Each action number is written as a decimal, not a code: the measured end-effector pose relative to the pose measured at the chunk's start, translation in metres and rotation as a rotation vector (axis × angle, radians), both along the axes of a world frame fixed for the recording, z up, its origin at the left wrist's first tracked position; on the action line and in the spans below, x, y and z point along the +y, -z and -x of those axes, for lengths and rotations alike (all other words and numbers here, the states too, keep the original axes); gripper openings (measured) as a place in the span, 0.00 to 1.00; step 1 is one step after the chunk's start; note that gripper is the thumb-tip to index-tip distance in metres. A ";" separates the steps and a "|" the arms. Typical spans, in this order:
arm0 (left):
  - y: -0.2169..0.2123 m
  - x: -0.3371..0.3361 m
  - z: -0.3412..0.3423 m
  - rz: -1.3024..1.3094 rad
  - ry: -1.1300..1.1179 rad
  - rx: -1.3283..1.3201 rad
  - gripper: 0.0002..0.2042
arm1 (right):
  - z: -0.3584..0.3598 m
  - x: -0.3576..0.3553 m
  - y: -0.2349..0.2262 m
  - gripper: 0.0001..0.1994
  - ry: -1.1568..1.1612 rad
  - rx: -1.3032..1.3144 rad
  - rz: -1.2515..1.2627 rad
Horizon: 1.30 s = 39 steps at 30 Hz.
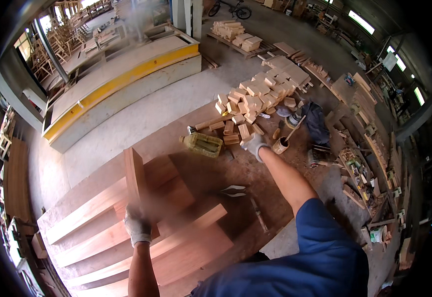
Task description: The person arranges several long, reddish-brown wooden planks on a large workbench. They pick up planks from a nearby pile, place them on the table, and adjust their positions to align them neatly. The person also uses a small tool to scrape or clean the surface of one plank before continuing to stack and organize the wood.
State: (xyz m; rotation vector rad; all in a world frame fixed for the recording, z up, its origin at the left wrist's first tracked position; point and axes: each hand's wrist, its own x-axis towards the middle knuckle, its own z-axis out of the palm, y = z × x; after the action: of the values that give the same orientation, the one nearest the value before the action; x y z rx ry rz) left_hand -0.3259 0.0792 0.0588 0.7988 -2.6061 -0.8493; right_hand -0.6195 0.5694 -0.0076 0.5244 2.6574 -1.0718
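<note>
My left hand (137,225), in a grey work glove, grips the lower end of an upright wooden board (135,174) that stands on edge among flat reddish boards (97,218) on the workbench. My right hand (254,144), also gloved, reaches far forward and closes on a small wooden block (244,131) at the near edge of a heap of pale wooden blocks (258,96). A yellowish plastic bottle (202,144) lies on its side just left of that hand.
A small round tin with a brush (281,144) stands right of my right hand, beside a dark cloth (317,123). Scissor-like metal pieces (233,190) lie mid-bench. A long yellow-edged machine bed (127,79) runs behind. Cluttered tool shelves (364,168) line the right.
</note>
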 end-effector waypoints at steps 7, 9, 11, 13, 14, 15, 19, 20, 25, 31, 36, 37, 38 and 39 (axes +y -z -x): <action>0.003 -0.009 -0.006 -0.057 -0.034 -0.007 0.20 | 0.011 -0.050 -0.062 0.35 -0.113 0.209 -0.388; 0.001 -0.005 -0.006 -0.051 -0.026 -0.027 0.20 | -0.022 -0.053 -0.032 0.35 -0.261 0.266 -0.386; -0.020 0.000 -0.007 0.003 -0.067 -0.115 0.19 | -0.065 -0.088 -0.034 0.34 -0.322 0.108 -0.298; -0.022 0.006 0.001 -0.063 0.008 -0.062 0.19 | -0.111 -0.061 0.011 0.31 -0.307 0.176 -0.209; -0.012 0.006 0.008 -0.098 0.029 -0.066 0.18 | -0.128 -0.031 0.053 0.30 -0.292 0.318 -0.207; -0.014 0.005 0.009 -0.083 0.025 -0.102 0.19 | -0.147 -0.023 0.060 0.28 -0.319 0.286 -0.236; 0.000 -0.005 0.001 -0.024 -0.010 -0.128 0.20 | -0.229 -0.011 0.028 0.26 -0.379 0.294 -0.416; -0.010 -0.002 0.000 -0.045 -0.015 -0.133 0.20 | -0.251 -0.005 0.022 0.25 -0.389 0.247 -0.436; -0.004 -0.005 0.000 -0.063 -0.043 -0.191 0.23 | -0.335 0.005 0.016 0.26 -0.368 -0.134 -0.488; -0.008 -0.007 -0.001 -0.083 -0.016 -0.219 0.27 | -0.350 0.008 0.019 0.18 -0.199 -0.238 -0.362; -0.006 -0.007 0.000 -0.091 -0.035 -0.190 0.29 | -0.314 0.052 0.030 0.18 -0.238 -0.120 -0.678; -0.007 -0.005 -0.001 -0.102 -0.035 -0.194 0.29 | -0.309 0.058 0.030 0.19 -0.260 -0.086 -0.692; -0.007 -0.005 0.000 -0.104 -0.032 -0.200 0.30 | -0.305 0.064 0.030 0.20 -0.282 -0.052 -0.705; -0.008 -0.006 0.000 -0.106 -0.029 -0.205 0.30 | -0.304 0.069 0.031 0.22 -0.304 -0.019 -0.719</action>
State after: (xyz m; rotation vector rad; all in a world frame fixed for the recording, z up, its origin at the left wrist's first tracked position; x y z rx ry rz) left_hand -0.3255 0.0731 0.0667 0.9992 -2.7361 -0.9502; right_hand -0.3150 0.6383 -0.0386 0.2191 2.9226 -0.0054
